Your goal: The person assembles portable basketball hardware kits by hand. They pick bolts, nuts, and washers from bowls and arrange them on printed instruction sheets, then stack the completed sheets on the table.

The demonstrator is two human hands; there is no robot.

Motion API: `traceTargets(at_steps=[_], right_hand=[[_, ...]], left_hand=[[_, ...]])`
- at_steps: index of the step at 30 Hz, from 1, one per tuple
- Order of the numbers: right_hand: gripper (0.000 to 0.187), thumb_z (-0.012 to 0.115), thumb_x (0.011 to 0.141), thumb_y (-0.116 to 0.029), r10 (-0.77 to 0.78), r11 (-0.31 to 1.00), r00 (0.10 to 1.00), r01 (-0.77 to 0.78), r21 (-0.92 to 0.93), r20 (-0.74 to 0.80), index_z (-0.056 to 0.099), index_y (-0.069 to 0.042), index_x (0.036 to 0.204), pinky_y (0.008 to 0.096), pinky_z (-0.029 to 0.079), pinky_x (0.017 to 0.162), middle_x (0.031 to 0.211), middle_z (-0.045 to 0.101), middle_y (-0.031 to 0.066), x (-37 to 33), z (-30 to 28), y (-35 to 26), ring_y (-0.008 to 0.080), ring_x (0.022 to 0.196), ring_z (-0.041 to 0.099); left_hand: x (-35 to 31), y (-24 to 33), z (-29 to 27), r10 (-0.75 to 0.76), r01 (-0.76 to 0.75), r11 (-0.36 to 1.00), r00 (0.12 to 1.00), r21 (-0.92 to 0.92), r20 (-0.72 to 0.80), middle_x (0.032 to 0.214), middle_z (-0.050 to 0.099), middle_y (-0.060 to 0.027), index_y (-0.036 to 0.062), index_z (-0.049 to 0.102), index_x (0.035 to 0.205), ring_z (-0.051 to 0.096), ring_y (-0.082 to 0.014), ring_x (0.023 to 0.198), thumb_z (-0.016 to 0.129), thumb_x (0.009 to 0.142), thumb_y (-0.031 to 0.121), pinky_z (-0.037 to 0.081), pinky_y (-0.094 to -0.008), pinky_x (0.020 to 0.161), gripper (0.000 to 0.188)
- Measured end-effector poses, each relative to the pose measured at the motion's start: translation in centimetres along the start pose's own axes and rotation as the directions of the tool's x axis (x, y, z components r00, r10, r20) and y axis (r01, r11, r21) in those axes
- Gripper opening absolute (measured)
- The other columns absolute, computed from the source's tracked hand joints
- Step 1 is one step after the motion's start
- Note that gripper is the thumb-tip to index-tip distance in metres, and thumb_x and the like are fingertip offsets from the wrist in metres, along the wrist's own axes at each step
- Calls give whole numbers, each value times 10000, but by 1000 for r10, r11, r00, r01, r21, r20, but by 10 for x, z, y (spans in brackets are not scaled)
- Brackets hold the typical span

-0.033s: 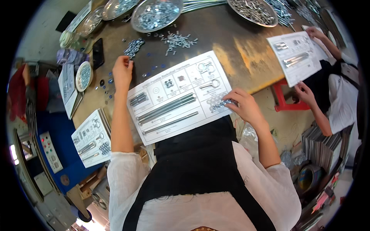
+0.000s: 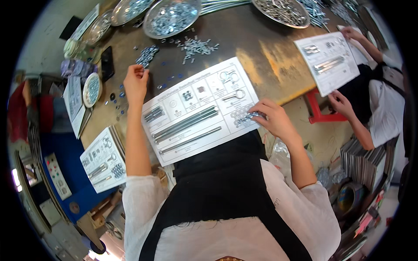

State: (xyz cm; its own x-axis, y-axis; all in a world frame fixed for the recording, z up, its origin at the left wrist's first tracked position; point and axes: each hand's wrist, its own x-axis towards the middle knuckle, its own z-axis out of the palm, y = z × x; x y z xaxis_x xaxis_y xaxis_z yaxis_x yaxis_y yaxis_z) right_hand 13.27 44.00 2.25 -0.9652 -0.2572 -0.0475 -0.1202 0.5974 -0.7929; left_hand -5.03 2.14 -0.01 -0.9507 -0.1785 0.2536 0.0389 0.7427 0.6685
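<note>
A white printed card lies tilted across the table edge and my lap, showing metal rods, a ring-headed bolt and other hardware; I cannot tell which pieces are printed and which real. At its lower right corner my right hand has thumb and fingers closed on small silvery nuts, several of which rest in a row on the card. My left hand is raised past the card's upper left corner, fingers curled together beside a heap of nuts. What its fingertips hold, if anything, is hidden.
Metal bowls of small parts line the far table edge, near loose short pins. A phone and a white dish are at left, above stacked cards. On the right, a co-worker holds another card near a red stool.
The whole view has shifted slightly. My left hand's fingers are curled a little more beside the nut heap. The right hand stays at the card's corner.
</note>
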Motion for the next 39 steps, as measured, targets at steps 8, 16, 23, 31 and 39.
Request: traceTargets(at_steps=[8, 16, 23, 31, 39], right_hand=[[246, 783, 789, -56, -43, 999, 998, 42, -18, -35, 710, -83, 1022, 325, 527, 726, 958, 631, 60, -2, 5, 5, 220, 807, 647], [246, 785, 786, -53, -80, 997, 995, 79, -13, -53, 716, -87, 1020, 325, 523, 720, 956, 626, 53, -1, 2, 4, 215, 803, 642], [268, 793, 774, -37, -38, 999, 998, 38, -2, -40, 718, -88, 1027, 312, 519, 713, 944, 616, 48, -1, 4, 4, 195, 801, 638], [243, 742, 840, -50, 88, 993, 995, -84, 79, -51, 720, -81, 1080, 316, 539, 748, 950, 626, 72, 4, -17, -15, 187, 796, 641], [253, 638, 966, -164, -292, 937, 881, 185, 297, 371, 704, -54, 1184, 331, 540, 883, 1127, 725, 126, 144, 57, -105, 215, 1022, 695]], left_hand=[[-144, 161, 18, 404, -216, 913, 593, -346, 697, 909, 698, -82, 36, 682, 957, 695, -228, 817, 721, 847, 43, 553, -324, 746, 117], [-187, 156, 52, 577, -519, 804, 559, -291, 595, 953, 606, -111, 45, 590, 1069, 629, -293, 895, 705, 846, 56, 524, -383, 762, 251], [-195, 154, 53, 548, -486, 828, 592, -280, 591, 1004, 603, -106, 47, 586, 1156, 624, -297, 929, 713, 852, 67, 526, -392, 780, 330], [-127, 120, -8, 221, -121, 963, 868, -242, 444, 1096, 656, -91, 71, 629, 1216, 674, -234, 970, 733, 858, 82, 533, -329, 838, 373], [0, -126, -69, -275, 275, 961, 961, 40, -6, 880, 736, -112, 58, 732, 1102, 679, -174, 647, 626, 968, 172, 544, -343, 684, 205]])
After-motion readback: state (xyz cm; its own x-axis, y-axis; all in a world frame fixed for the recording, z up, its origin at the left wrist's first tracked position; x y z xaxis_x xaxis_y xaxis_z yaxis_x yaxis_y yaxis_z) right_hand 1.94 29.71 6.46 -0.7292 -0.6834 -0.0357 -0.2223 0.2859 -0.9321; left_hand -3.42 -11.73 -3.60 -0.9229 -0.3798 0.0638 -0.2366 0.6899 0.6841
